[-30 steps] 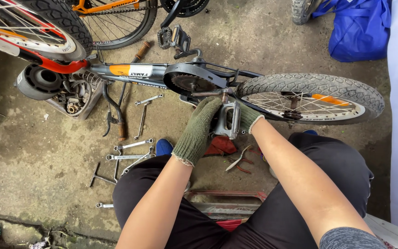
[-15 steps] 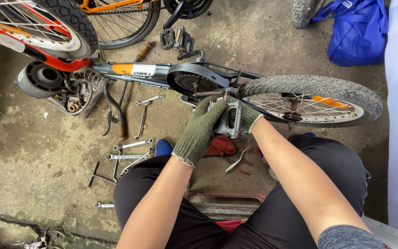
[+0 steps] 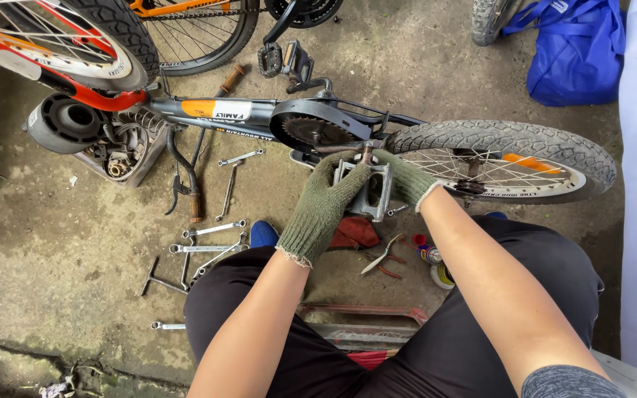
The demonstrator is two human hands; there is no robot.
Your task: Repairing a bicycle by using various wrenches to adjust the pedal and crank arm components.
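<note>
A small bicycle (image 3: 245,116) with a grey frame lies upside down on the concrete in front of me. Both my hands wear green knit gloves. My left hand (image 3: 326,203) grips the left side of a grey pedal (image 3: 369,193) on the crank below the chainring guard (image 3: 311,127). My right hand (image 3: 407,179) holds the pedal's right side, next to the rear wheel (image 3: 503,158). I sit with my knees apart in black trousers.
Several wrenches (image 3: 208,239) lie on the ground left of my knee, with a hammer (image 3: 186,177) and a box of parts (image 3: 116,151) further left. Pliers (image 3: 381,258) and a red rag (image 3: 355,232) lie under the pedal. A blue bag (image 3: 573,51) sits top right.
Both hands have stayed on the pedal; my left hand has shifted slightly up and around it. The view has drifted a little.
</note>
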